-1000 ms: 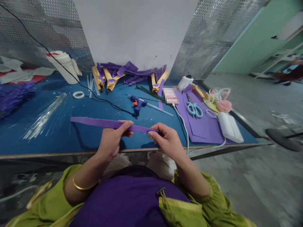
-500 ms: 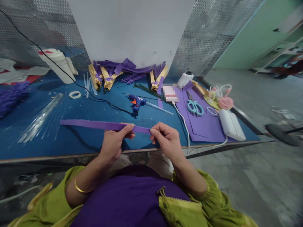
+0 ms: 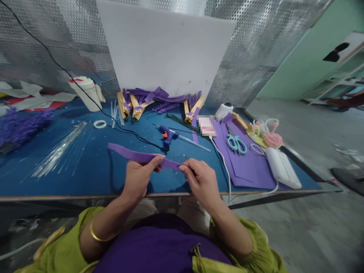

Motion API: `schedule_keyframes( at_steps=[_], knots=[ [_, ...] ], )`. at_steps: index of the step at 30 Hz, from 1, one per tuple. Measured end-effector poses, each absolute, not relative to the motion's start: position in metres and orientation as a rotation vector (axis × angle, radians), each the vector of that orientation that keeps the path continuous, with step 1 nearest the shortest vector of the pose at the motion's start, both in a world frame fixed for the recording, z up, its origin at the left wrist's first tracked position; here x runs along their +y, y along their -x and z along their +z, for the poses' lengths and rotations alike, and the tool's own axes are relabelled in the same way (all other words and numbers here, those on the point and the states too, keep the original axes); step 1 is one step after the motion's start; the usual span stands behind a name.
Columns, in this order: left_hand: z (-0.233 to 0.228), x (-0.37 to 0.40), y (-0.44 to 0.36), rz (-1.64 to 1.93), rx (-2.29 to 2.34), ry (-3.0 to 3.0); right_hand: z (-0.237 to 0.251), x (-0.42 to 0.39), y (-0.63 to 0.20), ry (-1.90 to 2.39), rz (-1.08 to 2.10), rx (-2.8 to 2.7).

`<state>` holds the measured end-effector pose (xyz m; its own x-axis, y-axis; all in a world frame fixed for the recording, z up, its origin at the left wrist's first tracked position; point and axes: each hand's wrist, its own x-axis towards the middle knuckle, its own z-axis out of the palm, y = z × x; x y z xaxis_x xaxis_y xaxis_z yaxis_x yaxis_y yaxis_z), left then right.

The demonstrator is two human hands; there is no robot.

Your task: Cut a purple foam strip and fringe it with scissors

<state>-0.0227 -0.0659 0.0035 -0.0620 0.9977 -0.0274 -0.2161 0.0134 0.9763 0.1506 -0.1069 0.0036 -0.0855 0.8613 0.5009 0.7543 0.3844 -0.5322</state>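
Note:
A long purple strip (image 3: 127,152), which looks like felt or paper, is stretched between my hands above the front of the blue table. My left hand (image 3: 141,173) pinches it near its middle, thumb on top, and its free end sticks out to the left. At the strip's right end my right hand (image 3: 200,177) grips it between thumb and bent fingers. Just beyond the hands lies a blue glue gun (image 3: 169,136) with a clear glue stick in its back. Small lavender bouquets in tan wrapping (image 3: 138,108) lie farther back.
Right of my hands are purple sheets (image 3: 241,170) with blue-handled scissors (image 3: 236,144) on top, and a white power block (image 3: 283,167) with a cable. On the left lie clear thin strips (image 3: 64,151), a tape roll (image 3: 99,124) and purple flowers (image 3: 22,127). A black cord (image 3: 71,77) crosses the table.
The strip's left end reaches less far left than before and now curves upward. Both hands keep hold of it. The whole view has shifted, with table items appearing lower.

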Motion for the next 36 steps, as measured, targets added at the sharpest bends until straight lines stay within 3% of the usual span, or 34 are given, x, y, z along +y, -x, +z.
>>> schedule_keyframes(
  at_steps=[8, 28, 36],
  knots=[
    [0.0, -0.061, 0.015, 1.369, 1.074, -1.0, 0.006, -0.1, -0.143, 1.426, 0.0, -2.011],
    [0.017, -0.031, 0.089, 1.427, 1.201, -1.203, 0.019, -0.119, -0.223, 1.566, 0.143, -1.717],
    [0.026, -0.03, 0.109, 1.076, 1.232, -1.544, 0.026, -0.121, -0.24, 1.63, 0.023, -1.677]
  ],
)
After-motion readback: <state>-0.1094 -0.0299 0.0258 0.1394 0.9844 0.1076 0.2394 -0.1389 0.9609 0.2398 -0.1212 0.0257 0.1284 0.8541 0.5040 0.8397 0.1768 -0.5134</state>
